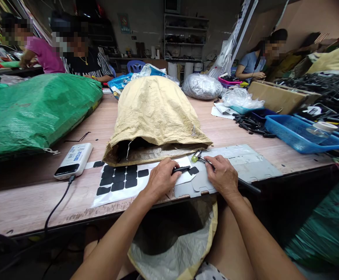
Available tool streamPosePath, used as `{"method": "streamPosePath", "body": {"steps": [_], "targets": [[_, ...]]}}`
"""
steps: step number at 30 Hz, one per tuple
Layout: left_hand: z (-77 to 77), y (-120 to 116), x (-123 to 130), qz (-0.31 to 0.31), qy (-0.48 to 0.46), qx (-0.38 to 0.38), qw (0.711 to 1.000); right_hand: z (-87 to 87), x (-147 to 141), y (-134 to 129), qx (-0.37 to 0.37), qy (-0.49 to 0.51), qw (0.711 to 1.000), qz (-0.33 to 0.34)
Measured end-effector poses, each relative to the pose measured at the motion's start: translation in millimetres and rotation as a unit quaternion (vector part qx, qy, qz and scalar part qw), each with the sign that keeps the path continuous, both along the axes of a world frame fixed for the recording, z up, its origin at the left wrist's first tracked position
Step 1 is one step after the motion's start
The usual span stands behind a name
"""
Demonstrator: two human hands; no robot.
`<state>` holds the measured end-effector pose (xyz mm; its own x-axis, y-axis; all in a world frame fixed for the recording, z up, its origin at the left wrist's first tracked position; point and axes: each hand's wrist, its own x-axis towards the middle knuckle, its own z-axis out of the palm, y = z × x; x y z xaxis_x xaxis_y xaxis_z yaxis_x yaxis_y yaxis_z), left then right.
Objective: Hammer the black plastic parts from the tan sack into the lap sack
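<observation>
Near the front edge of the table, my left hand point(163, 177) pinches a short black rod-like piece point(182, 169). To its right, my right hand point(222, 174) is closed round the dark handle of a small hammer point(198, 156) with a yellow-green end on its head. Under and between the hands lie a grey board point(245, 159) and a white sheet with black rounded-square stickers point(119, 180). One black sticker point(193, 170) lies just right of the black piece. Behind the hands a beige sack point(158, 112) rests with its dark mouth facing me.
An open sack point(172, 256) hangs below the table edge at my lap. On the left are a white power bank point(74, 160) with a cable and a green sack point(38, 112). Blue baskets point(299, 134) and black parts stand right. Several people sit beyond the table.
</observation>
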<state>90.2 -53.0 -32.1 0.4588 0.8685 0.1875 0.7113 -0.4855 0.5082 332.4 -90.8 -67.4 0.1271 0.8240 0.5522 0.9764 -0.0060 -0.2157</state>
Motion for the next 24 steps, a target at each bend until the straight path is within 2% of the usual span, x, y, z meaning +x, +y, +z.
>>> {"method": "streamPosePath", "body": {"steps": [4,7,10,14,17,20,24], "targets": [[-13.6,0,2,0.006,-0.054,-0.007,0.999,-1.2,4,1,-0.014,-0.015,1.000,0.009],[-14.6,5,-1,-0.013,-0.077,-0.026,0.997,3.3,6,1,-0.027,-0.012,0.999,0.023],[-13.6,6,-2,-0.019,-0.090,-0.037,0.995,16.3,3,-6,-0.011,0.035,0.998,0.048],[-14.2,4,-2,-0.012,-0.101,-0.035,0.994,38.4,-12,-24,0.039,0.145,0.977,0.149],[-15.0,4,-1,-0.014,-0.099,-0.030,0.995,46.9,-27,-36,0.012,0.176,0.962,0.208],[-15.0,5,-1,-0.017,-0.094,-0.030,0.995,45.3,-37,-44,-0.001,0.160,0.964,0.214],[-14.9,5,-1,-0.019,-0.090,-0.029,0.995,34.7,-41,-47,0.001,0.132,0.971,0.200]]}}
